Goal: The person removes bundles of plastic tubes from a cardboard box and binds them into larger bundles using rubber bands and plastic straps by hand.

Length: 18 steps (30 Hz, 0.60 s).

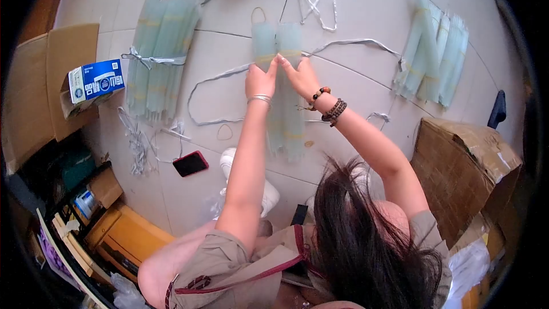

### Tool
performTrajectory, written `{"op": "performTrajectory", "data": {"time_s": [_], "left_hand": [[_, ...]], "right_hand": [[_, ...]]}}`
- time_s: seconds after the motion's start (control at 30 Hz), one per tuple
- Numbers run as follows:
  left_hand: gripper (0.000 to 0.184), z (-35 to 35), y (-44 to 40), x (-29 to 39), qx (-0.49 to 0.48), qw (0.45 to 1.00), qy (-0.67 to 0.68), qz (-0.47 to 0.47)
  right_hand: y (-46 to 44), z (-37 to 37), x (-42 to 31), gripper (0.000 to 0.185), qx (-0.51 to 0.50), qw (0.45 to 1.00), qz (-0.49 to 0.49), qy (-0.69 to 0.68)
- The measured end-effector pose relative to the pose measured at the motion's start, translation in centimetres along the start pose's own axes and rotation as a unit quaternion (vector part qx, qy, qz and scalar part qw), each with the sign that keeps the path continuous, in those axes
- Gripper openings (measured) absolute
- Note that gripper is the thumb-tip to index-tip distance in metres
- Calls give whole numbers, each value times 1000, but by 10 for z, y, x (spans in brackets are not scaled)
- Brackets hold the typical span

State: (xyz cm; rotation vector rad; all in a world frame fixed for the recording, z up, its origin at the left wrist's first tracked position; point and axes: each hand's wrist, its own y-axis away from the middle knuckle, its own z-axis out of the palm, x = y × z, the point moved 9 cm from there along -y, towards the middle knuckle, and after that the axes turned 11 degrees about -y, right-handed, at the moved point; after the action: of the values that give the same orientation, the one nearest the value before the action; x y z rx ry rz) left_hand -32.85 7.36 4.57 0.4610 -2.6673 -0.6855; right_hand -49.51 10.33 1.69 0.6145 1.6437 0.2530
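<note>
Two bundles of pale green translucent plastic tubes (285, 120) lie side by side on the floor, each with yellowish rubber bands round it. My left hand (261, 82) grips the left bundle near its upper end. On the right bundle lies my right hand (303, 79), closed about its upper part, with its thumb side meeting the left hand over the gap. Some fingertips are hidden against the tubes. A grey-white plastic string (220, 73) runs out from beneath the bundles on both sides, looping at the left and stretching right.
At the left, a larger bundle (157, 57) is tied with string. More bundles (433, 51) lie at the right. A phone (190, 163), loose string (137, 149) and a rubber band (225, 132) are on the tiles. Cardboard boxes (457, 177) and a blue-white carton (96, 83) flank the space.
</note>
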Motion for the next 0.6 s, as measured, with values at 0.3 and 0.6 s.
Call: {"op": "performTrajectory", "data": {"time_s": [0.3,0.6], "left_hand": [[61,-31,12,47,104,960,-223,131],[69,-12,79,187,141,932,-78,325]], "right_hand": [[49,-31,-105,30,-121,969,-213,42],[286,-295,-225,35,72,965,-254,-5]]}}
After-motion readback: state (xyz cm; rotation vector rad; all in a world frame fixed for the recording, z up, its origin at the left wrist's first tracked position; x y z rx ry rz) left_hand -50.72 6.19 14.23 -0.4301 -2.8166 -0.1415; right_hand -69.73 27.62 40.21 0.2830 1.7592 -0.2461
